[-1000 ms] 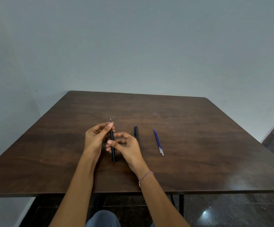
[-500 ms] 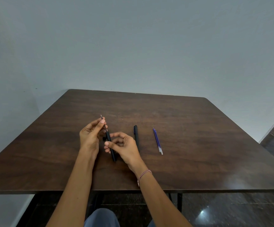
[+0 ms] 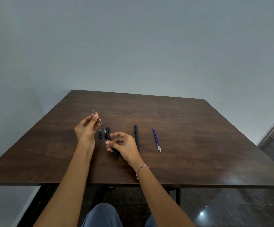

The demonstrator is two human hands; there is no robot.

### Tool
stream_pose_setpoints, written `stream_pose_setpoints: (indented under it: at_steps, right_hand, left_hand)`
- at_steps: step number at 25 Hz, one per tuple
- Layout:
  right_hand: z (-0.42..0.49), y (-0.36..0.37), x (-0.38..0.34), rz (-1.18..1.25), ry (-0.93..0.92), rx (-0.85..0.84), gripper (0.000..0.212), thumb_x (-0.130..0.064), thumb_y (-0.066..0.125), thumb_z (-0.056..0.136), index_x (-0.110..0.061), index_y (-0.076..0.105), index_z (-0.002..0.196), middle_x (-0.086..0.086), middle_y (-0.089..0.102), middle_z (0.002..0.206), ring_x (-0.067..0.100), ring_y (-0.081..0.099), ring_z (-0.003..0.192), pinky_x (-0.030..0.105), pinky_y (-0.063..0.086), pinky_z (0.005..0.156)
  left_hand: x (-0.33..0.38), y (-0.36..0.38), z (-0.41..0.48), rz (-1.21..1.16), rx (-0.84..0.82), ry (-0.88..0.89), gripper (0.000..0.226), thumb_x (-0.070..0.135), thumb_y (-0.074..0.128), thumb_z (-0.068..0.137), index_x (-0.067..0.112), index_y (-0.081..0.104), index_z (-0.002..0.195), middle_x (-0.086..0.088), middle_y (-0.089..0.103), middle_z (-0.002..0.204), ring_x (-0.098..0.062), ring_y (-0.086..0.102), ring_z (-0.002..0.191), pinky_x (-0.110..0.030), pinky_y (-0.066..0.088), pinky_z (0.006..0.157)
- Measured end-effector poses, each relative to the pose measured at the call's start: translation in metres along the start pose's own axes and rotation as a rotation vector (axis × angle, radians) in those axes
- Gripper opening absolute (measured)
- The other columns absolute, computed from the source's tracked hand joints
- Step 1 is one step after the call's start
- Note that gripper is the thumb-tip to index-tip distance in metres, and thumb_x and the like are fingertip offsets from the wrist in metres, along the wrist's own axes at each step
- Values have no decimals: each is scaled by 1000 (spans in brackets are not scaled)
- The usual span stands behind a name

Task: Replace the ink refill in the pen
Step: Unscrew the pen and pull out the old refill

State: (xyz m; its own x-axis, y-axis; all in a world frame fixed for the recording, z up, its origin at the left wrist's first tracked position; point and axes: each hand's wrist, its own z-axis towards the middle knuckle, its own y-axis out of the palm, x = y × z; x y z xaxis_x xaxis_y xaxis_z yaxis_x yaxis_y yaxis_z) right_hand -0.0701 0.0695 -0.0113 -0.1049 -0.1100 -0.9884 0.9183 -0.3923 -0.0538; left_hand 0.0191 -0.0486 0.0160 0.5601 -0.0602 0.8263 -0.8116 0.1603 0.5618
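Head view. A person sits at the near edge of a dark wooden table (image 3: pixel 198 128), with both forearms reaching over that edge.

Left hand (image 3: pixel 85 130): raised over the table, left of centre. Thumb and fingertips pinch a thin dark refill (image 3: pixel 102 126) near its upper end. The refill slants, with its point toward the far left corner and its lower end beside the mouth of the barrel. Whether that end sits inside the mouth or just clear of it cannot be told.

Right hand (image 3: pixel 124 145): just right of the left hand and closer to the near edge. Thumb and forefinger curl round a black barrel (image 3: pixel 114 152) at mid-length, and the other fingers are loosely curled above it. The barrel is tilted, mouth toward the far edge and rear end low toward the near edge. Whether it touches the table cannot be told. A bracelet (image 3: pixel 142 168) circles the right wrist.

Small blue-and-black part (image 3: pixel 100 134): lies on the table between the two hands, just left of the barrel mouth.

Black pen (image 3: pixel 136 136): lies flat just right of the right hand, lengthwise from near edge to far edge.

Blue refill (image 3: pixel 156 140): lies flat further toward the right edge, apart from the pen and roughly parallel with it, its clear end nearest the near edge.
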Motion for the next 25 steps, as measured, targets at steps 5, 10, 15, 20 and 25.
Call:
stream_pose_setpoints:
  at_steps: [5,10,15,20,25]
  right_hand:
    - [-1,0,-1,-9,11,-4,25,-12,73,83,-16,62,105,5,72,79,13,70,69,22,57,73]
    - [0,0,-3,47,23,27,30,-11,73,82,-10,62,110,8,72,80,14,70,69,22,56,71]
    - [-1,1,-5,76,41,27,34,-10,72,82,-7,61,115,9,72,83,16,69,72,25,57,75]
    - [-2,1,-6,69,37,31,32,-10,72,82,-10,61,112,6,72,80,11,69,68,19,55,69]
    - [0,3,-3,64,31,37,33,-12,73,82,-10,61,112,6,73,82,15,70,72,27,58,78]
  left_hand:
    - [22,1,19,131,48,65,9,3,70,81,7,67,88,-5,66,79,-6,66,63,-14,52,56]
    - [38,-15,44,255,131,74,25,2,70,81,-4,65,104,-10,66,82,-11,62,66,-12,51,52]
    - [30,-25,58,747,134,-11,19,4,73,78,1,70,97,-15,69,94,-19,65,74,-30,57,73]
    - [21,-21,51,1253,97,9,14,16,74,80,10,73,92,-10,71,95,-23,64,91,-34,51,73]
    - [9,-20,49,1437,64,33,14,15,73,80,7,72,91,-12,70,95,-24,63,88,-31,47,64]
